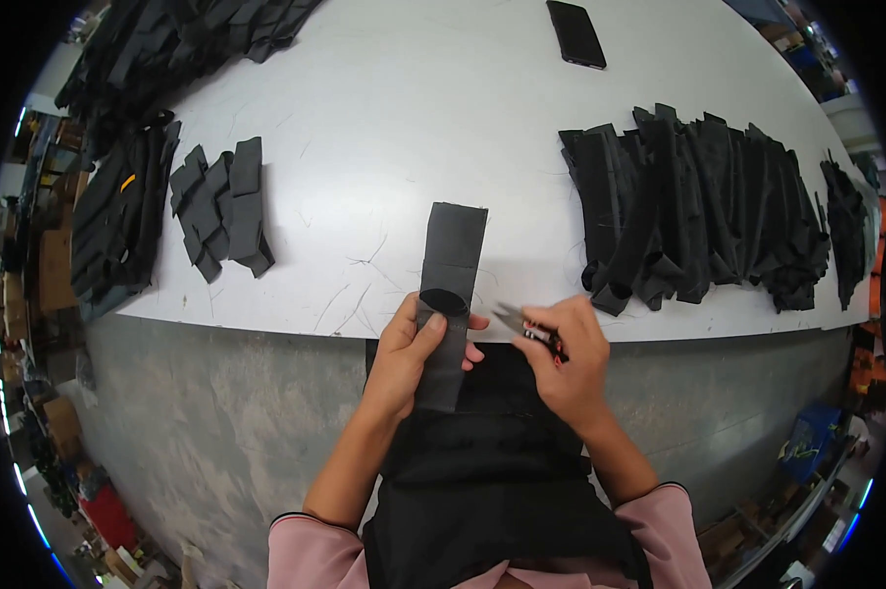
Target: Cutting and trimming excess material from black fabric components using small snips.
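Observation:
My left hand (410, 346) grips a flat black fabric strip (453, 236) with a folded loop at its middle, the thumb pressing on the front just below the loop. The strip stands lengthwise over the table's near edge, its lower end hanging toward my apron. Just to its right, my right hand (573, 358) is closed around a small pair of thread snips (528, 327). Their dark blades point left toward the strip, a little apart from it. The handles are partly hidden by my fingers.
On the white table (364, 147), a wide row of black strips (698, 211) lies at right. A smaller stack of folded strips (224, 208) sits at left, beside larger black fabric piles (119, 221). A phone (576, 35) rests at the far side. Loose threads (364, 261) are scattered about.

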### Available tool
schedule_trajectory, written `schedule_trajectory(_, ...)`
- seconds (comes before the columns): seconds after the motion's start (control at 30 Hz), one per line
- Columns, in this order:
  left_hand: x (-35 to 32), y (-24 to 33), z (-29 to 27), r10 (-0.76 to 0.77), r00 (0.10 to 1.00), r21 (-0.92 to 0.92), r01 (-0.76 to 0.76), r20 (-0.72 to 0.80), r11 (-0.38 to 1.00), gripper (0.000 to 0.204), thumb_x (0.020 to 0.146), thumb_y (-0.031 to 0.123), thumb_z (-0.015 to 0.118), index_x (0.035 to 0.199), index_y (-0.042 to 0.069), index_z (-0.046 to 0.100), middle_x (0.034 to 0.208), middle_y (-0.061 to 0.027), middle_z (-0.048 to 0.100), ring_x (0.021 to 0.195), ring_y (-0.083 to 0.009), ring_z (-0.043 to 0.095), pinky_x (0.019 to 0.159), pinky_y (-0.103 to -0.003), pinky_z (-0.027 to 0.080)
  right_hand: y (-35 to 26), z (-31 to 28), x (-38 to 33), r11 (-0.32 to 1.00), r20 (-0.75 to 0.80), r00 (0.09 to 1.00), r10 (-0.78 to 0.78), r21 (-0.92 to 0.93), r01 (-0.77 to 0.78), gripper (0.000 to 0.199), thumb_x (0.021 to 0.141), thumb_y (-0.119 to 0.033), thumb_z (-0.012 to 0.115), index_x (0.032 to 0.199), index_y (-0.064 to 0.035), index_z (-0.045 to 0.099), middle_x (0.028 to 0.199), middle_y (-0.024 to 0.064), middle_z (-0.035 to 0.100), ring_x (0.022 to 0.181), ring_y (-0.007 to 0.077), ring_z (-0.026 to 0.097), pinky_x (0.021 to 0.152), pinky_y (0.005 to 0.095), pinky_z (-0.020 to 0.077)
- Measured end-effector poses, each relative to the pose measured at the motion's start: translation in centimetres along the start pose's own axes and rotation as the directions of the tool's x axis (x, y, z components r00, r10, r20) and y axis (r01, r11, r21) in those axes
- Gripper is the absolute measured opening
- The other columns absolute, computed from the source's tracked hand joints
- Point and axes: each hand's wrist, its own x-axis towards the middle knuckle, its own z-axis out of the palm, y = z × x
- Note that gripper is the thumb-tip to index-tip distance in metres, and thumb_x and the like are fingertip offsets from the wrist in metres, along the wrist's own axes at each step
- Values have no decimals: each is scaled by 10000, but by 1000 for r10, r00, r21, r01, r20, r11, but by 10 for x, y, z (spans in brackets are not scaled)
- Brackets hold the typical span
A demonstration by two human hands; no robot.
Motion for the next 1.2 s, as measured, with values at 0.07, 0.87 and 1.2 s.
schedule_trajectory(0.07,-3,2,3,-3,1000,18,3,24,1000,259,968,182,427,1155,3,416,1037,-190,612,737,-171,631,651,-263,524,1,-1,9,997,-34,999,6,-73,-8,209,721,-35,695,910,-27,607,768,69,494,524,182,526,475,275,423)
schedule_trajectory(0.87,-8,-1,14,-43,999,-39,43,18,998,311,967,175,431,1224,11,371,1029,-205,614,684,-173,619,632,-273,523,13,16,10,972,-218,961,-169,-199,126,213,699,-23,696,900,-43,631,723,60,509,559,205,529,487,296,402)
schedule_trajectory(1.2,-7,-13,11,103,994,89,-106,35,990,493,959,144,448,1382,19,227,991,-173,606,690,-160,596,638,-270,504,-1,17,25,989,-25,994,-104,-112,101,292,667,7,673,950,-39,618,815,73,519,617,215,562,512,305,423)
